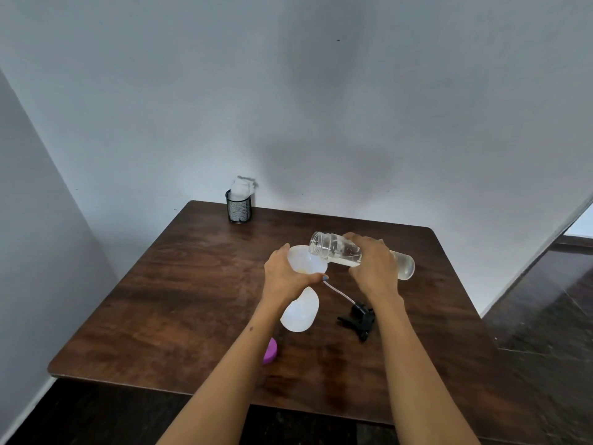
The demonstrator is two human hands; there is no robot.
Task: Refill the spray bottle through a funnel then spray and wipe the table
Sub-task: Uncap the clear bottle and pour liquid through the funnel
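Upper left of the tabletop: one black wire-mesh cup [238,209] stuffed with one crumpled white cloth [242,186], standing well apart from the rest; soft and light by the look of it, easy to pinch anywhere when wiping time comes. Lower centre-left: one purple plastic cap [270,350], half hidden behind the left forearm. Centre of the frame: left hand [285,277] wrapped around the join where one translucent white plastic funnel [306,260] sits in the neck of one frosted white plastic spray bottle [300,311], fingers closed on that join. Bottle likely light and top-heavy with the funnel in, prone to tip, so best steadied at the neck just as held. Just right of the funnel: one clear plastic water bottle [340,250], tilted nearly flat with its open mouth over the funnel's rim, some liquid inside; right hand [373,266] gripping it from above around the middle. Smooth, maybe slippery if wet, weight shifting as it empties, so a firm mid-body grip seems wise. Below that, right of centre: one black plastic trigger sprayer head [361,317] lying on the dark brown wooden table [179,284], its thin tube pointing up-left toward the funnel. Rigid head, flexible tube; best taken by the collar
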